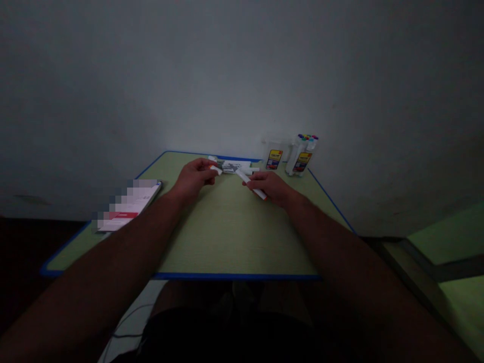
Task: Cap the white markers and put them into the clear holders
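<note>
My right hand (270, 186) is closed round a white marker (247, 179), held at a slant, with a red-orange end near the palm. To the left, my left hand (194, 176) pinches a small white piece with an orange part (216, 170). Whether that piece is a cap or part of another marker is too blurred to tell. The two hands are apart, over the far half of the table. Just behind them lie several white markers (242, 164) in a group near the back edge, partly hidden by the hands.
On the back right stand a clear plastic case (274, 157) with a yellow label and a second case (301, 159) holding several markers with coloured ends. A tablet-like device (132, 206) lies on the left of the green table (234, 242), beside my left forearm. A wall (227, 75) rises behind.
</note>
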A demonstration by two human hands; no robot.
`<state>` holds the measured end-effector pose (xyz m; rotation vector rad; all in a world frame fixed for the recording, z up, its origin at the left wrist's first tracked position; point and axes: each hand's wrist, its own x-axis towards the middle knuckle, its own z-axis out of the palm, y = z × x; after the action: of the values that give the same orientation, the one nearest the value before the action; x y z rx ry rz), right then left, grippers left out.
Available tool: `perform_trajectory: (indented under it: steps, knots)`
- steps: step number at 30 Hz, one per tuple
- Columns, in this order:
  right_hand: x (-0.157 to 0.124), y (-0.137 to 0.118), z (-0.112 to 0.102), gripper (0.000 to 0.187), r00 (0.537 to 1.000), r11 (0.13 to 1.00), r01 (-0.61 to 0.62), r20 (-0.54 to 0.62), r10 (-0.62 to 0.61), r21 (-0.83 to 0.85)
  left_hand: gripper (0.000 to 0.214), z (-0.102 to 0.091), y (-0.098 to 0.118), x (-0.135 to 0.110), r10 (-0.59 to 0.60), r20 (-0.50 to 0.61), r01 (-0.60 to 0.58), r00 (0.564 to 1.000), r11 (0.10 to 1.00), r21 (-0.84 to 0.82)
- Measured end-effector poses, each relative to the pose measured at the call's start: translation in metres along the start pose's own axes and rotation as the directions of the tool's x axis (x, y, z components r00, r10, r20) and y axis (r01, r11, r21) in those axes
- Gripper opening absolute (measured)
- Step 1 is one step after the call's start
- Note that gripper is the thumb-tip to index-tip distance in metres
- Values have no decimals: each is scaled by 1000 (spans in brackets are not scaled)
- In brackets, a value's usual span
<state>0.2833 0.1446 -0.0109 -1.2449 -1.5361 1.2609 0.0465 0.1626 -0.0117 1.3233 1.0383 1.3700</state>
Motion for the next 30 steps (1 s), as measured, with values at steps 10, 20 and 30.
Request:
perform_trajectory:
  steps: [10, 20, 30]
  knots:
    - [-2, -1, 0, 22, 998, 977, 47, 60, -35, -210, 31, 1, 2, -1, -29, 3, 29, 1000, 998, -60]
    - [0, 2, 2, 18, 997, 973, 39, 76, -22, -227, 30, 2, 2, -2, -33, 39, 35, 999, 998, -54]
    - [-1, 1, 1, 15, 995, 970, 48, 97, -25, -240, 31, 3, -1, -4, -25, 122, 24, 992, 1000, 12]
